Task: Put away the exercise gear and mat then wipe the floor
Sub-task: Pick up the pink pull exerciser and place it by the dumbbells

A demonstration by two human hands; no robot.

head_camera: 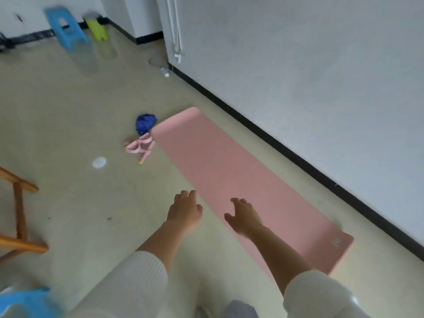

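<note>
One head-worn view, wide-angle, pitched forward and down over the floor [68, 111]. Frame tilted: the wall [298, 65] runs diagonally along the right. Left hand [184, 210] and right hand [245, 216] nearest the lens; mat [229, 168] mid-distance; blue stool [65, 28] far and blurred.

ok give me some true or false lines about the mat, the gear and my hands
1. The pink rectangular exercise mat lies unrolled and flat. True.
2. The left hand grips the pink looped resistance puller. False: the puller lies on the beige floor beside the mat's far end; the hand holds nothing.
3. The crumpled dark blue cloth sits by the mat's far corner. True.
4. The right hand holds a rolled mat edge. False: its fingers are spread, holding nothing.
5. The light blue plastic stool stands on the mat. False: it stands far off across the room.
</note>
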